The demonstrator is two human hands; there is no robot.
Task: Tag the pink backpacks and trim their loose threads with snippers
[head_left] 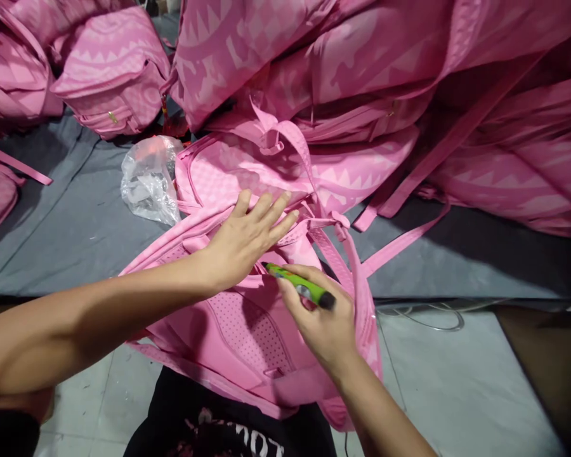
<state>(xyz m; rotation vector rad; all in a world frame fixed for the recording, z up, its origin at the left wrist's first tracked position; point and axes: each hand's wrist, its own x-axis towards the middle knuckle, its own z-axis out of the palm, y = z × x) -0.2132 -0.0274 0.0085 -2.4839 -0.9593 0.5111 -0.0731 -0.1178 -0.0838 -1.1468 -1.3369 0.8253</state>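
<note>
Just one tool [299,287] in right hand [326,327], one backpack [247,339] under left hand [245,240]

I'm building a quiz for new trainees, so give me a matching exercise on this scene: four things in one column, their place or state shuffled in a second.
1 left hand
2 green pen-shaped tool
3 clear plastic bag
4 pink backpack

A crumpled on the grey cloth
B gripped in the right hand
C spread flat on the backpack
D hanging over the cloth's near edge

Pairs: 1-C, 2-B, 3-A, 4-D
</note>
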